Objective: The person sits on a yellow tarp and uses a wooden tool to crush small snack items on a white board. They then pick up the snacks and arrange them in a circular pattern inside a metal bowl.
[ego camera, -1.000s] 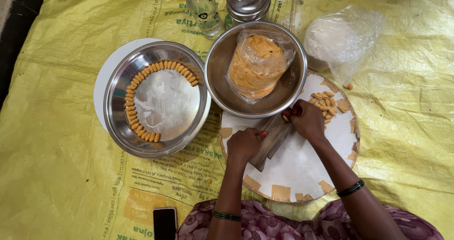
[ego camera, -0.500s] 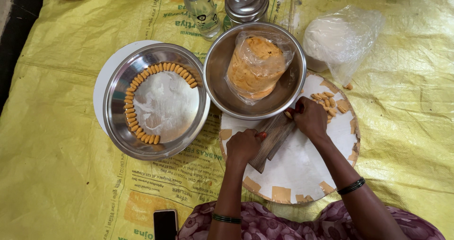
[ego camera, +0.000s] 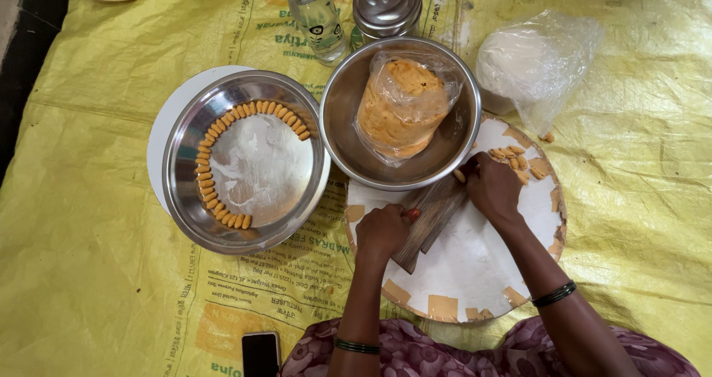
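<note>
Little has moved since a second ago: both hands sit on the ridged wooden paddle (ego camera: 430, 217) as before, right hand shifted slightly toward the upper end. Left hand (ego camera: 382, 232) curled over the paddle's lower end at 7 o'clock of the round white board (ego camera: 475, 288), fingers closed on it, likely steadying. Right hand (ego camera: 491, 188) presses flat near 1 o'clock; what lies under its fingers cannot be told. Small orange dough pieces (ego camera: 515, 162) wait just beside it. Shaped pieces (ego camera: 215, 173) ring the steel plate (ego camera: 245, 228) at 9 o'clock, spaced apart. Bagged dough (ego camera: 400, 106) rests in the steel bowl (ego camera: 445, 154), 12 o'clock.
</note>
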